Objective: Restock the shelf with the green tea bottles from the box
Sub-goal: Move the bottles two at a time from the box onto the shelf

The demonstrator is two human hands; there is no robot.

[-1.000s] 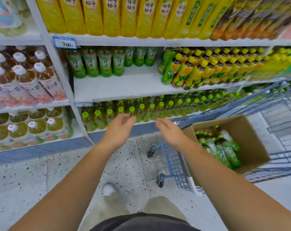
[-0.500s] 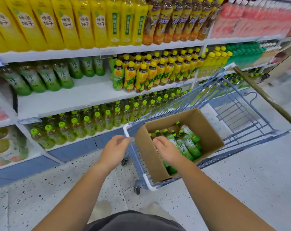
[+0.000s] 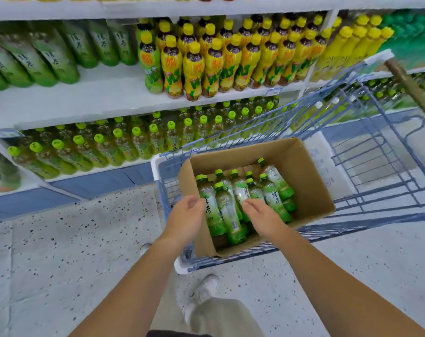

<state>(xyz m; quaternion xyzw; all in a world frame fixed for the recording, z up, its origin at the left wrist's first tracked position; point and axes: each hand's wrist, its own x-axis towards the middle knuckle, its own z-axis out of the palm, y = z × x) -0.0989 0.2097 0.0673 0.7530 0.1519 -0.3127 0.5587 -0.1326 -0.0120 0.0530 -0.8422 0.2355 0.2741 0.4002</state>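
An open cardboard box sits in a blue wire cart and holds several green tea bottles lying side by side with green caps. My left hand hovers at the box's near left wall, fingers apart and empty. Over the bottles' lower ends is my right hand, fingers spread, holding nothing. The middle shelf has a row of matching green tea bottles at its back left, with bare white shelf in front of them.
Yellow-capped bottles fill the middle shelf's right half. Green-capped bottles pack the lower shelf. The cart's handle rises at the right. My white shoe stands on the speckled floor just below the cart.
My view has swung right and down from the shelf to the cart. Both hands have dropped from in front of the shelf into the box, over the bottles.
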